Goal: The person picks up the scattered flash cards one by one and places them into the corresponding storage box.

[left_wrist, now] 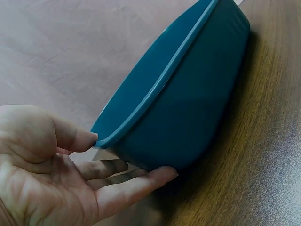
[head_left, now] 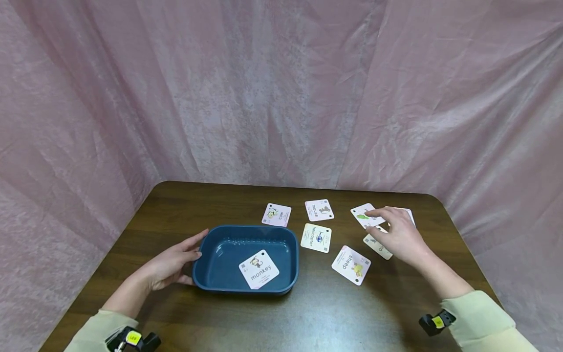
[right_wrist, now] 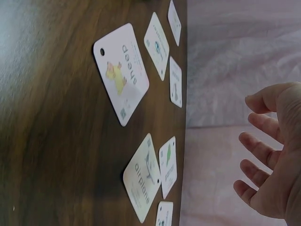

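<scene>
My left hand point(head_left: 171, 264) holds the left end of a blue plastic tray point(head_left: 246, 230), thumb at the rim and fingers against the wall below, as the left wrist view shows. Inside the tray lies a monkey card point(head_left: 259, 269). Over the cards at the right hovers my right hand point(head_left: 398, 237), its fingers spread and loosely bent, with nothing in its grasp. Beneath and around it are an airplane card point(right_wrist: 142, 179), a parrot card point(right_wrist: 168, 167) and a partly hidden white card point(right_wrist: 164, 215). A sheep card point(head_left: 351, 265) lies to that hand's left.
Between tray and right hand lie a helicopter card point(head_left: 316, 237) and a mouse card point(head_left: 319, 210). A cow card point(head_left: 276, 215) sits just behind the tray. The brown wooden table point(head_left: 325, 313) backs onto a pink curtain point(head_left: 272, 98).
</scene>
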Action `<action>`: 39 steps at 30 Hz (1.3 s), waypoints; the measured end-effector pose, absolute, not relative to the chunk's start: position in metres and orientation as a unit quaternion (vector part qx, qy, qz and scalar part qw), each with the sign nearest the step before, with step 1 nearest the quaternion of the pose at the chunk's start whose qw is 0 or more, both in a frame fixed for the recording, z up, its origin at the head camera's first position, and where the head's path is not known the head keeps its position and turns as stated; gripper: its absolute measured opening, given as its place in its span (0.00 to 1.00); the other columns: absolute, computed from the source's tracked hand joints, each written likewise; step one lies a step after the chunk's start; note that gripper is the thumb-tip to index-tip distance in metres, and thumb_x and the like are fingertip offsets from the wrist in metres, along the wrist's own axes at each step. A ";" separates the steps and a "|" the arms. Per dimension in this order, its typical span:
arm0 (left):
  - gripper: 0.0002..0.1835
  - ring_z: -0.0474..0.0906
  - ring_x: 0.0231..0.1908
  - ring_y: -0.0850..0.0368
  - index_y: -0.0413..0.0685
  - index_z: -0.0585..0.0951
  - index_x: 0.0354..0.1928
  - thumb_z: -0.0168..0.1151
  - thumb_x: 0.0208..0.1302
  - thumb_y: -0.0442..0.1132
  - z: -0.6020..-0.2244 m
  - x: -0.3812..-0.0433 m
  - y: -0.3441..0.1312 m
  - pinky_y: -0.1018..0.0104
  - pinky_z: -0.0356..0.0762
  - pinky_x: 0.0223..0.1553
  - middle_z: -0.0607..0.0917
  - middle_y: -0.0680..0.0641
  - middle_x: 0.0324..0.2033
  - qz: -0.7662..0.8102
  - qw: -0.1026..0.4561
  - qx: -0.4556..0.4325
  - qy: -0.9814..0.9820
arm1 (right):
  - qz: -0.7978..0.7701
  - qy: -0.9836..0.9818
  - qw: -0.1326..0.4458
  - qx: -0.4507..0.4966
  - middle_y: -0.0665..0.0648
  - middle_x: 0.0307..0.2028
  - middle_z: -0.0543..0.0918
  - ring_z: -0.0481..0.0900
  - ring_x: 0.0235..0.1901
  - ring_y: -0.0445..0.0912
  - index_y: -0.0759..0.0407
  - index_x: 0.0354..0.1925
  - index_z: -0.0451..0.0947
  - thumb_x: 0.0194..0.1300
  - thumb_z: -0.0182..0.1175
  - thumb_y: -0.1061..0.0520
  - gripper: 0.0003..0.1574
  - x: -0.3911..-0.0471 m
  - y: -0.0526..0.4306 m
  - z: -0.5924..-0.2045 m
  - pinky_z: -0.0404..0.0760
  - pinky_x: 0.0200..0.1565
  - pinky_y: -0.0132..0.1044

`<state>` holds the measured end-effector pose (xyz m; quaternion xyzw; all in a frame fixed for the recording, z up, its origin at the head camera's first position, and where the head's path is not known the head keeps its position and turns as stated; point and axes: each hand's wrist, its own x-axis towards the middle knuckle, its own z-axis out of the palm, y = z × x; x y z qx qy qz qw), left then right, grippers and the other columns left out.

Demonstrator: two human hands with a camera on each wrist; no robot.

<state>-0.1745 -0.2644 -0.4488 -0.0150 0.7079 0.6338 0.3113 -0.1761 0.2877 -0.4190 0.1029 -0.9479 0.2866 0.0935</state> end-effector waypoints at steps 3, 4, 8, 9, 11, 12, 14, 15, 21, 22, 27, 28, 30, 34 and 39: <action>0.34 0.45 0.74 0.24 0.60 0.46 0.83 0.40 0.83 0.35 -0.449 -0.175 -0.265 0.34 0.82 0.45 0.37 0.33 0.80 0.635 0.311 -0.015 0.707 | 0.291 -0.947 0.098 0.098 0.69 0.61 0.77 0.63 0.65 0.66 0.58 0.59 0.82 0.66 0.67 0.52 0.24 -0.175 0.296 -0.419 0.64 0.60 0.62; 0.34 0.44 0.74 0.24 0.60 0.46 0.83 0.40 0.83 0.34 -0.449 -0.175 -0.265 0.34 0.82 0.45 0.37 0.33 0.80 0.635 0.311 -0.016 0.707 | 0.293 -0.946 0.099 0.095 0.70 0.62 0.77 0.62 0.65 0.67 0.59 0.58 0.82 0.66 0.67 0.52 0.24 -0.174 0.299 -0.419 0.64 0.60 0.63; 0.34 0.44 0.74 0.23 0.61 0.46 0.83 0.40 0.82 0.34 -0.449 -0.175 -0.264 0.34 0.82 0.45 0.36 0.33 0.79 0.636 0.313 -0.017 0.705 | 0.293 -0.946 0.107 0.084 0.68 0.62 0.78 0.62 0.64 0.69 0.58 0.58 0.82 0.67 0.68 0.53 0.24 -0.175 0.311 -0.419 0.63 0.60 0.64; 0.34 0.44 0.74 0.23 0.61 0.46 0.83 0.41 0.82 0.34 -0.449 -0.175 -0.264 0.34 0.82 0.45 0.37 0.33 0.79 0.635 0.313 -0.018 0.706 | 0.294 -0.946 0.109 0.081 0.67 0.62 0.78 0.62 0.64 0.69 0.59 0.59 0.82 0.67 0.67 0.52 0.24 -0.175 0.314 -0.419 0.63 0.60 0.63; 0.34 0.45 0.74 0.23 0.61 0.46 0.83 0.41 0.82 0.34 -0.449 -0.174 -0.264 0.34 0.82 0.45 0.37 0.33 0.79 0.634 0.311 -0.017 0.708 | 0.293 -0.947 0.112 0.075 0.66 0.62 0.79 0.63 0.64 0.69 0.58 0.59 0.81 0.67 0.67 0.52 0.24 -0.176 0.320 -0.420 0.63 0.59 0.63; 0.34 0.46 0.73 0.23 0.61 0.46 0.83 0.41 0.82 0.34 -0.449 -0.174 -0.265 0.34 0.82 0.45 0.37 0.33 0.79 0.634 0.310 -0.016 0.709 | 0.292 -0.947 0.111 0.073 0.67 0.62 0.79 0.62 0.64 0.69 0.59 0.60 0.81 0.68 0.67 0.51 0.25 -0.176 0.322 -0.420 0.63 0.58 0.63; 0.34 0.48 0.73 0.22 0.60 0.46 0.83 0.41 0.83 0.35 -0.449 -0.174 -0.265 0.34 0.82 0.45 0.37 0.32 0.79 0.632 0.308 -0.014 0.711 | 0.289 -0.948 0.111 0.067 0.67 0.61 0.79 0.62 0.63 0.69 0.59 0.61 0.80 0.68 0.66 0.50 0.26 -0.176 0.327 -0.420 0.63 0.58 0.63; 0.34 0.50 0.72 0.22 0.60 0.46 0.83 0.41 0.83 0.35 -0.449 -0.174 -0.265 0.34 0.82 0.45 0.37 0.33 0.79 0.632 0.308 -0.014 0.711 | 0.287 -0.949 0.111 0.062 0.68 0.61 0.78 0.62 0.63 0.69 0.59 0.62 0.80 0.69 0.65 0.50 0.27 -0.176 0.329 -0.420 0.63 0.58 0.63; 0.34 0.58 0.69 0.23 0.61 0.46 0.83 0.42 0.83 0.36 -0.450 -0.174 -0.265 0.34 0.82 0.46 0.38 0.33 0.80 0.633 0.307 -0.015 0.711 | 0.276 -0.954 0.111 0.045 0.70 0.60 0.78 0.62 0.62 0.70 0.60 0.61 0.79 0.69 0.64 0.50 0.26 -0.178 0.339 -0.419 0.64 0.57 0.63; 0.34 0.58 0.69 0.23 0.61 0.46 0.83 0.42 0.83 0.36 -0.451 -0.174 -0.265 0.34 0.82 0.46 0.38 0.33 0.80 0.633 0.307 -0.015 0.711 | 0.275 -0.954 0.113 0.043 0.70 0.60 0.78 0.62 0.62 0.71 0.61 0.61 0.79 0.69 0.64 0.50 0.26 -0.178 0.341 -0.419 0.64 0.57 0.63; 0.34 0.56 0.70 0.23 0.62 0.47 0.83 0.42 0.83 0.36 -0.452 -0.173 -0.266 0.34 0.82 0.45 0.38 0.33 0.80 0.633 0.306 -0.014 0.711 | 0.267 -0.956 0.118 0.040 0.72 0.60 0.77 0.63 0.60 0.72 0.62 0.61 0.79 0.70 0.63 0.51 0.26 -0.181 0.350 -0.422 0.62 0.56 0.63; 0.34 0.56 0.70 0.23 0.62 0.47 0.83 0.42 0.83 0.36 -0.452 -0.173 -0.266 0.34 0.82 0.45 0.38 0.33 0.80 0.633 0.306 -0.014 0.711 | 0.267 -0.956 0.119 0.039 0.72 0.59 0.77 0.63 0.60 0.73 0.63 0.61 0.78 0.70 0.63 0.51 0.26 -0.181 0.352 -0.422 0.62 0.57 0.64; 0.34 0.56 0.70 0.23 0.62 0.47 0.83 0.42 0.83 0.36 -0.452 -0.173 -0.266 0.34 0.82 0.45 0.38 0.33 0.80 0.633 0.305 -0.013 0.711 | 0.267 -0.955 0.121 0.036 0.72 0.59 0.76 0.62 0.61 0.73 0.63 0.61 0.78 0.70 0.63 0.52 0.26 -0.182 0.355 -0.423 0.61 0.57 0.65; 0.34 0.57 0.69 0.23 0.62 0.47 0.83 0.42 0.83 0.36 -0.451 -0.173 -0.266 0.34 0.82 0.46 0.37 0.34 0.80 0.634 0.306 -0.012 0.710 | 0.271 -0.954 0.127 0.027 0.73 0.58 0.77 0.62 0.61 0.74 0.64 0.60 0.78 0.70 0.62 0.53 0.25 -0.185 0.361 -0.425 0.61 0.58 0.65; 0.34 0.57 0.69 0.23 0.61 0.46 0.83 0.42 0.83 0.36 -0.451 -0.173 -0.266 0.34 0.82 0.46 0.37 0.34 0.80 0.635 0.305 -0.011 0.709 | 0.271 -0.955 0.122 0.014 0.74 0.59 0.76 0.61 0.61 0.76 0.65 0.61 0.78 0.72 0.60 0.51 0.26 -0.189 0.369 -0.429 0.61 0.57 0.67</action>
